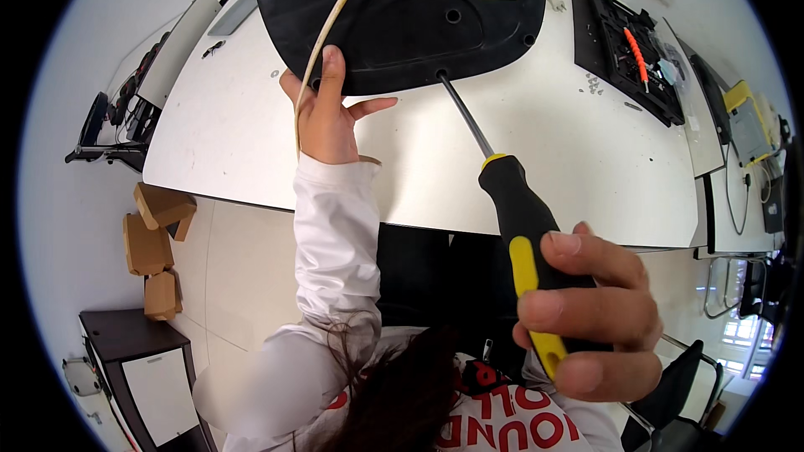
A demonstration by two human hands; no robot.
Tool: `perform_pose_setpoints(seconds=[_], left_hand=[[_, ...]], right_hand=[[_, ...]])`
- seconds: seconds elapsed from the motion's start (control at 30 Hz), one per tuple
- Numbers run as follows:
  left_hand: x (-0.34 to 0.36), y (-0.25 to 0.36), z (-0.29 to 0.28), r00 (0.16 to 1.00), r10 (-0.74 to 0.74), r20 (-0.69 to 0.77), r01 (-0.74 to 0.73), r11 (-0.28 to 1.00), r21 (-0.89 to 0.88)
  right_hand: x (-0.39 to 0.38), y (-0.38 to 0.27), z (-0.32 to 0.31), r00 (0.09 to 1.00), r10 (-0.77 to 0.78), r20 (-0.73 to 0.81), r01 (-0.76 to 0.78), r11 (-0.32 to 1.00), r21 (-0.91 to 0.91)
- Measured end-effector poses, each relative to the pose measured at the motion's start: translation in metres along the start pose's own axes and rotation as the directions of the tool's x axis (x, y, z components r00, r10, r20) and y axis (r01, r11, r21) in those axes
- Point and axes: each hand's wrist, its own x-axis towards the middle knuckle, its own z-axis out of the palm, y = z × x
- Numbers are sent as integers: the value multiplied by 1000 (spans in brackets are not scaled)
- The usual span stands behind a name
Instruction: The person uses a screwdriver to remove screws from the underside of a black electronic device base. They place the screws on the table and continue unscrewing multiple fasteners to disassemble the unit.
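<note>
A black plastic appliance base with rounded corners, screw holes and white labels is tilted up at the top of the view. My left hand grips its lower left edge, thumb on the near face and other fingers behind. A cream power cord runs across the base and down past that thumb. Closed around the black and yellow handle of a screwdriver is my right hand, close to the camera. The screwdriver's tip sits in a hole at the base's lower edge, where any screw is hidden.
Beneath is a white table. A black tool case at the right holds an orange-red coiled piece. Several small metal screws lie beside it. Cardboard boxes and a dark cabinet stand at the left.
</note>
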Motion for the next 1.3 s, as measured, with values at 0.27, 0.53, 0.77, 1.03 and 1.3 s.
perform_pose_setpoints(seconds=[0.27,0.53,0.77,1.03,1.3], left_hand=[[-3,-6,-4,999,-18,-34,20,999,44],[-2,-3,2,1000,9,9,-9,1000,7],[-3,-4,2,1000,-4,-9,4,1000,-9],[-4,-2,5,1000,-21,-16,21,1000,-14],[-5,-2,2,1000,0,14,0,1000,-12]], right_hand=[[5,4,20,964,-30,-263,-58,946,-320],[-1,-11,11,979,176,-107,-178,984,-3],[-2,10,8,979,-111,-170,71,972,-225],[1,1,-3,998,-20,-67,6,979,-203],[-19,14,9,989,-22,-144,18,999,-32]])
